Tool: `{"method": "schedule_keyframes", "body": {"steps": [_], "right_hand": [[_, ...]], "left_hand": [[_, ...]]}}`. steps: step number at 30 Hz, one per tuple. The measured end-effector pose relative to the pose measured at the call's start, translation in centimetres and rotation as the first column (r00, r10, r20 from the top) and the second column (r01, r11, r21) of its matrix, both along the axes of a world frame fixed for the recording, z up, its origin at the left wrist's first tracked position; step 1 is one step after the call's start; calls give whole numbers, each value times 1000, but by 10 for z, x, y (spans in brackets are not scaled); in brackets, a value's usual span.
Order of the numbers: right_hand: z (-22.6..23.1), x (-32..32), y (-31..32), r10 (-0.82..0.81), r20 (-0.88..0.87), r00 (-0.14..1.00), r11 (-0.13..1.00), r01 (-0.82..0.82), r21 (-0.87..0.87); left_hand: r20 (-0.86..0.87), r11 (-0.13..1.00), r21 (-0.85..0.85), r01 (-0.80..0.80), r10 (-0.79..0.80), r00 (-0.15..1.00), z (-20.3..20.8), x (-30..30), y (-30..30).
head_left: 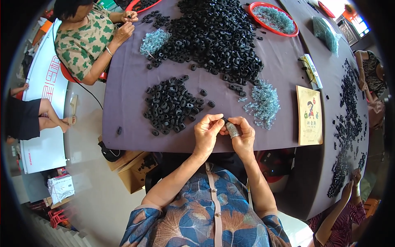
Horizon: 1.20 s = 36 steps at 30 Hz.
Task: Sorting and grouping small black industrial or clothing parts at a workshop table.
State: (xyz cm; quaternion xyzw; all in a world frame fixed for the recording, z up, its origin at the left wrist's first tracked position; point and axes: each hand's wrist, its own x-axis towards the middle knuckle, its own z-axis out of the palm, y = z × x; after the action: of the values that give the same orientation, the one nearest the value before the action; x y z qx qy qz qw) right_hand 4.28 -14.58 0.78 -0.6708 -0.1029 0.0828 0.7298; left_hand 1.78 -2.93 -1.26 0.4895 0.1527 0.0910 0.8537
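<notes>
My left hand [207,133] and my right hand [243,138] meet over the near table edge, both closed in a pinch. Between their fingertips is a small black plastic cord lock [224,120], mostly hidden by the fingers. A greyish wrap [232,129] covers one digit of my right hand. To the left of my hands lies a pile of black cord lock pieces [170,103], with a few loose ones beside it. Just beyond my right hand is a small heap of pale metal springs [263,103].
A large heap of black pieces [214,37] fills the table's middle, near another spring heap [154,41] and a red tray [273,18] of springs. A yellow booklet [309,115] lies right. A person in a leaf-patterned shirt [84,41] works at left; others sit at right.
</notes>
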Motion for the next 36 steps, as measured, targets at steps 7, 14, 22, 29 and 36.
{"method": "schedule_keyframes", "body": {"steps": [7, 14, 22, 29, 36], "right_hand": [[1, -1, 3, -100, -128, 987, 984, 117, 132], [-1, 3, -4, 19, -43, 999, 999, -21, -29], [-3, 5, -7, 32, -34, 999, 999, -33, -20], [-6, 5, -7, 52, 66, 996, 993, -44, -107], [-12, 4, -4, 19, 57, 998, 998, -15, -57]], "left_hand": [[-1, 995, -94, 9, -9, 1000, -2, 0, 0], [-5, 998, -58, -17, 17, 1000, -6, 0, -1], [59, 986, 162, 26, -36, 998, -2, -2, 1], [94, 963, 271, 15, -42, 995, -1, -2, -1], [13, 989, 128, 75, -78, 997, 1, 2, 5]]}}
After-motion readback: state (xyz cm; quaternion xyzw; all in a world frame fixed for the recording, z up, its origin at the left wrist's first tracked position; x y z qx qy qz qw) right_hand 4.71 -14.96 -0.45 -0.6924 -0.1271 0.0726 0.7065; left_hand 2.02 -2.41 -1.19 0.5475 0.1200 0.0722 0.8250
